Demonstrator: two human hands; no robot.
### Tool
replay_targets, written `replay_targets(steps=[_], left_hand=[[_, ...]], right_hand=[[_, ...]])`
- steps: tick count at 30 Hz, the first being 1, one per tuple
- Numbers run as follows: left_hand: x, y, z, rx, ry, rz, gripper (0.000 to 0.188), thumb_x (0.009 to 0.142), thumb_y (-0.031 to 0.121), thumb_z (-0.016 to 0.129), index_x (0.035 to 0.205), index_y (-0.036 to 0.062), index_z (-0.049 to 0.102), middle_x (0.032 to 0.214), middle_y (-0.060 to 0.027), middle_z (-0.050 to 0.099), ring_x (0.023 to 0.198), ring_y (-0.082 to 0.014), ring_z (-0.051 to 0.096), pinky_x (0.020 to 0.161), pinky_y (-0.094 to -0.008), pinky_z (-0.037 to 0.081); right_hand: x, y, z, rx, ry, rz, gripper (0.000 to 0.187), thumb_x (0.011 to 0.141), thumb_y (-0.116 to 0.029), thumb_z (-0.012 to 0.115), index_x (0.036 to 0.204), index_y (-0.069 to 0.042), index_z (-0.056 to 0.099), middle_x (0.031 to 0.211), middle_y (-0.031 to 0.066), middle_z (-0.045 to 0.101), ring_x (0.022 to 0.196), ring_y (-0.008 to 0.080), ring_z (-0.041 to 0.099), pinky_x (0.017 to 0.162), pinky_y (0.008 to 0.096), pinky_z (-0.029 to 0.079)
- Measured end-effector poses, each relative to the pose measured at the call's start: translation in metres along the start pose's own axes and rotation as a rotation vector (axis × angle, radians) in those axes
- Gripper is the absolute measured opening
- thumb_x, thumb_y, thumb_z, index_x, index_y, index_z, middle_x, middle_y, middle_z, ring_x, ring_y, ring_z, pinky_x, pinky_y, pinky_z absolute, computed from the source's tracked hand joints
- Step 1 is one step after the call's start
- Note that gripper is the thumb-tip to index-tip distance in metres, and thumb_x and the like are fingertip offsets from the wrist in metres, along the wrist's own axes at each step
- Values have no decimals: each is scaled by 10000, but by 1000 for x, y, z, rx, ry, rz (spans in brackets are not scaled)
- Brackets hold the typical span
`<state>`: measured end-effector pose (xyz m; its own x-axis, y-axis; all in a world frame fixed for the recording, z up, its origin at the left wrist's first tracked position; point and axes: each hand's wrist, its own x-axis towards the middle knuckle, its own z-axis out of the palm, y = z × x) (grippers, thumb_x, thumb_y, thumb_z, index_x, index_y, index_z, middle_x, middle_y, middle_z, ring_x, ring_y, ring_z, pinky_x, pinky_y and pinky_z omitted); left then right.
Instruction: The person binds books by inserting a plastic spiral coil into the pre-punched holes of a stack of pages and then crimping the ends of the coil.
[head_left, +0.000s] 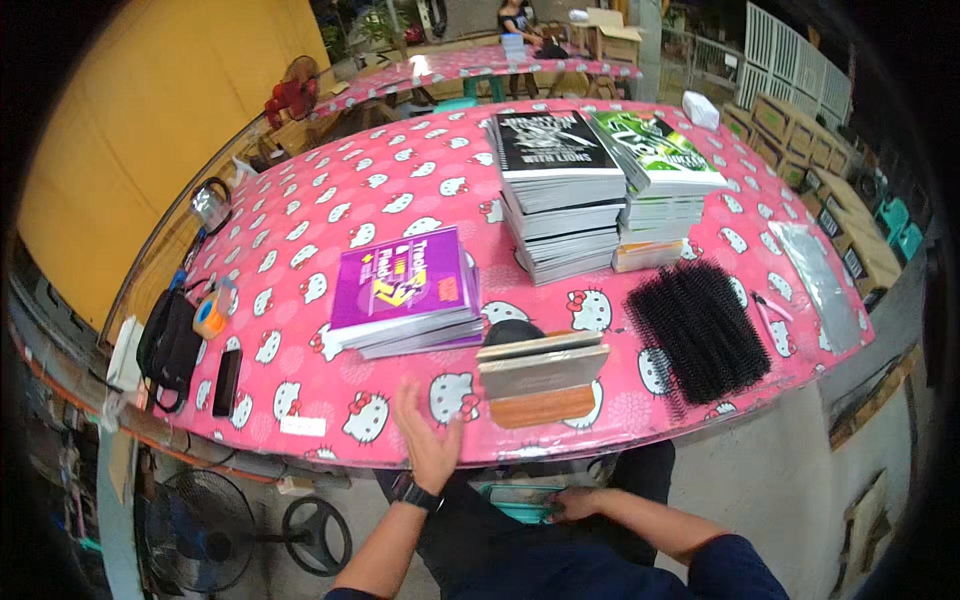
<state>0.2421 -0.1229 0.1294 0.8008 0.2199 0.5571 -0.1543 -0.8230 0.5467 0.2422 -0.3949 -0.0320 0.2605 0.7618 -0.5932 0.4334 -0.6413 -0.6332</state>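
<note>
Left hand (428,440) fingers spread at pink table (400,180) edge, near purple-covered book stack (405,292), right hand (575,503) fingers unclear.

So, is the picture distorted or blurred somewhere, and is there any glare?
Head view: fisheye bends the pink table's near edge into a curve; corners go black; the raised left hand is motion-blurred; glare whitens the far table and the clear plastic sheet.

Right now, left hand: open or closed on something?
Open and empty. The left hand has its fingers spread at the near edge of the pink table, palm facing the wooden-edged block, touching nothing.
</note>
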Motion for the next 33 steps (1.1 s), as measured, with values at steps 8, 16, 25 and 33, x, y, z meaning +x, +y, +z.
replay_targets(steps=[8, 16, 25, 33], left_hand=[[37, -105, -45, 77, 195, -307, 1154, 512, 240, 881, 1375, -82, 185, 1349, -297, 364, 1264, -401, 362, 1046, -445, 300], [78, -97, -24, 74, 207, -391, 884, 480, 273, 902, 1141, -72, 426, 1027, -249, 592, 990, -407, 552, 858, -458, 446], [108, -88, -12, 160, 155, -495, 747, 460, 270, 915, 1018, -59, 544, 950, -230, 633, 892, -386, 609, 772, -431, 505], [141, -101, 40, 8, 148, -378, 671, 524, 183, 878, 1054, -53, 540, 1014, -220, 634, 906, -351, 630, 779, -395, 513]], right_hand=[[-161, -77, -167, 686, 1008, -436, 161, 790, -121, 703, 895, -64, 594, 766, -9, 596, 699, 65, 562, 579, 231, 436], [-70, -55, -176, 736, 1023, -485, 598, 742, -52, 739, 1263, -33, 445, 1158, 73, 571, 1066, 179, 541, 936, 333, 422], [-67, -48, -168, 817, 943, -572, 578, 746, -35, 725, 1254, -26, 450, 1130, 69, 585, 1074, 173, 534, 950, 333, 405], [-68, -55, -164, 829, 939, -448, 590, 738, -81, 766, 1241, -20, 463, 1126, 67, 590, 1053, 172, 547, 944, 324, 412]])
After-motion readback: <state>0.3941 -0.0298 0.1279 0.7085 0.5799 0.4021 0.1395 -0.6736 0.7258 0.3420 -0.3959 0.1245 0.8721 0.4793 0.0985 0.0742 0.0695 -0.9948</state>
